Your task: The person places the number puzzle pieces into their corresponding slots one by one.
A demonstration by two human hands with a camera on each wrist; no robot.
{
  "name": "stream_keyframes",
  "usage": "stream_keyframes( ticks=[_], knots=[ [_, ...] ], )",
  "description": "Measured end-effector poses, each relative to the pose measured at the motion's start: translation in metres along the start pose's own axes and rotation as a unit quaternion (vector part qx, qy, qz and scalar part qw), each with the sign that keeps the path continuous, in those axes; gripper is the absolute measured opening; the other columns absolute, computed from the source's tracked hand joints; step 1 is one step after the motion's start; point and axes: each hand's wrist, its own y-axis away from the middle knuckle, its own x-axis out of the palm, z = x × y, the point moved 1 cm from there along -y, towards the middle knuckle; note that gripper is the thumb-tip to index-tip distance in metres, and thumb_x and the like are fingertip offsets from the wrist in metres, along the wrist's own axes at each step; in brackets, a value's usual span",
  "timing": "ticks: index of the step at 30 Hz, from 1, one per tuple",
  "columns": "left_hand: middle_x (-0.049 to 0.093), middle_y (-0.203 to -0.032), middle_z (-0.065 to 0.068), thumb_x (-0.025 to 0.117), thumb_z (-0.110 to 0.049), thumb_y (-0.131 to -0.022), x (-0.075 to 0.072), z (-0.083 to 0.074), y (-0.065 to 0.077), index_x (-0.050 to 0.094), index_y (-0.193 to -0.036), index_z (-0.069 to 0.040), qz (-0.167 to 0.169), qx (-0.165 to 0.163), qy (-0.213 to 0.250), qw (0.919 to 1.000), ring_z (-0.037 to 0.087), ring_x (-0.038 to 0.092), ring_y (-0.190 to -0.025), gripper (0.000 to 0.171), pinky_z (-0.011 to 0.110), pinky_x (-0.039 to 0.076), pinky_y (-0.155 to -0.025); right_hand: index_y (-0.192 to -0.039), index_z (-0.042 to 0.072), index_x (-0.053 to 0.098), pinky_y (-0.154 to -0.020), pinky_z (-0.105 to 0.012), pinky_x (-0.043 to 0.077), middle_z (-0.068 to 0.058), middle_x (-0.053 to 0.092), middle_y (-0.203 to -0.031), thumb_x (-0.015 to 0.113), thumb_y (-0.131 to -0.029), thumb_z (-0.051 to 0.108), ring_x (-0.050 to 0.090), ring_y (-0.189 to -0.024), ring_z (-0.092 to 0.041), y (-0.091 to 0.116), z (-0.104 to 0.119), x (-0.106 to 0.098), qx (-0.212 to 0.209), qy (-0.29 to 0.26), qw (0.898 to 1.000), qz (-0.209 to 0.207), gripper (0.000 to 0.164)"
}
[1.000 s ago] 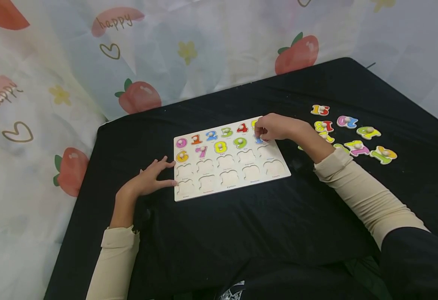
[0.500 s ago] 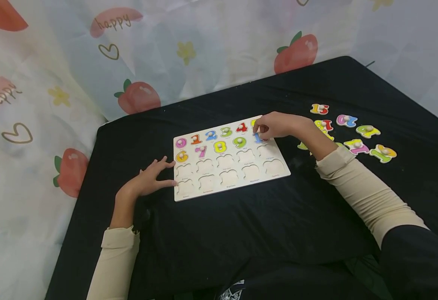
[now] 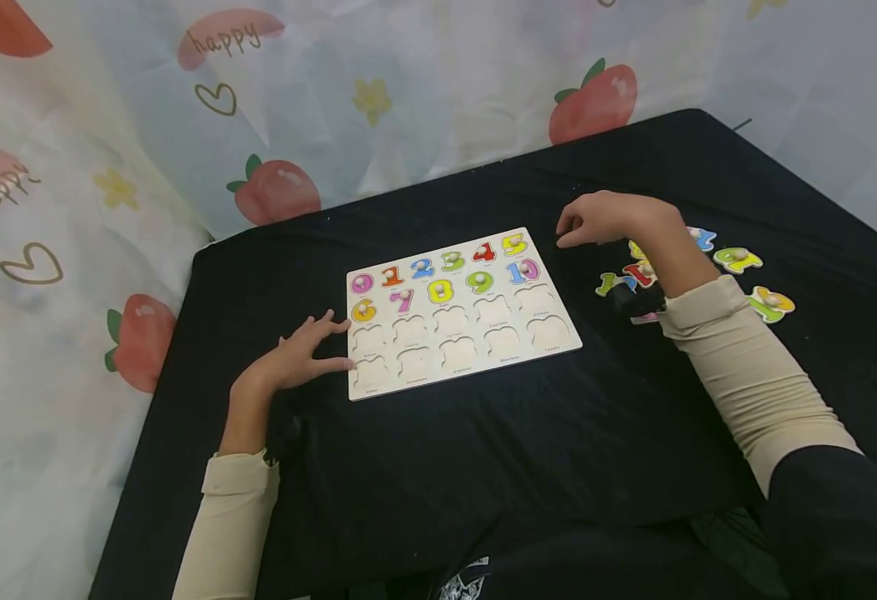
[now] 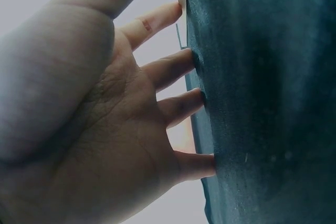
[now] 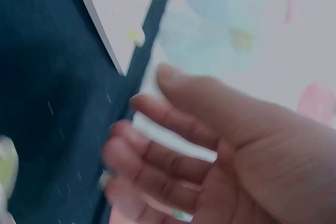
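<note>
A pale wooden number puzzle board (image 3: 457, 400) lies flat on the black cloth, with coloured knobbed numbers 0 to 10 seated in its two upper rows. The recesses in its two lower rows hold no pieces. My left hand (image 3: 292, 357) spreads at the board's left edge, thumb and index fingertip touching it; in the left wrist view its other fingertips meet the dark cloth. My right hand (image 3: 607, 218), past the board's upper right corner, is in the air with nothing in its loosely bent fingers. The pink and blue 10 (image 3: 524, 271) sits at the right end of the second row.
Loose number pieces lie right of the board, partly hidden by my right forearm and a black wrist device (image 3: 633, 300). A yellow and green piece (image 3: 739, 260) and an orange and green piece (image 3: 771, 304) show beyond it. A fruit-printed curtain (image 3: 438, 92) stands behind the table.
My right hand has let go of the 10 at the board and moved right and away towards the loose pieces. My left hand has stayed at the board's left edge.
</note>
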Motion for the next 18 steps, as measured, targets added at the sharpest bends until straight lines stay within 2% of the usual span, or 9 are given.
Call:
stream_keyframes(
  ticks=[6,10,15,18],
  knots=[
    [0.010,-0.155,0.016,0.067,-0.047,-0.084,0.000,0.002,0.003,0.032,-0.147,-0.012,0.002,0.000,0.007,1.0000,0.037,-0.002,-0.141,0.081,0.071,0.000,-0.099,-0.119,-0.011,0.053,-0.079,-0.050,0.048,-0.025,0.055,-0.111,0.058,-0.094,0.017,0.057,-0.096,-0.039,0.023,-0.019,-0.018,0.076,-0.017,0.997,0.026,0.038],
    [0.011,-0.155,0.016,0.067,-0.046,-0.084,0.000,0.003,0.003,0.033,-0.147,-0.012,0.001,0.000,0.010,1.0000,0.037,-0.002,-0.141,0.080,0.072,0.000,-0.099,-0.112,-0.006,0.059,-0.072,-0.047,0.049,-0.020,0.057,-0.100,0.062,-0.091,0.015,0.056,-0.087,-0.034,0.033,-0.024,-0.021,0.112,-0.025,0.993,0.030,0.030],
    [0.011,-0.155,0.016,0.066,-0.048,-0.084,-0.002,0.000,0.002,0.033,-0.147,-0.012,-0.002,0.000,0.004,1.0000,0.036,-0.001,-0.141,0.080,0.071,0.000,-0.099,-0.100,-0.005,0.064,-0.066,-0.042,0.048,-0.014,0.059,-0.085,0.065,-0.089,0.014,0.054,-0.073,-0.026,0.045,-0.032,-0.019,0.144,-0.060,0.986,0.056,0.022],
    [0.011,-0.155,0.016,0.066,-0.047,-0.084,-0.003,-0.001,0.002,0.033,-0.147,-0.012,-0.004,-0.001,0.003,1.0000,0.036,-0.001,-0.141,0.079,0.071,0.001,-0.099,-0.092,-0.006,0.064,-0.064,-0.037,0.050,-0.012,0.059,-0.077,0.066,-0.087,0.012,0.055,-0.066,-0.021,0.049,-0.038,-0.017,0.170,-0.101,0.978,0.064,0.018]
  ],
)
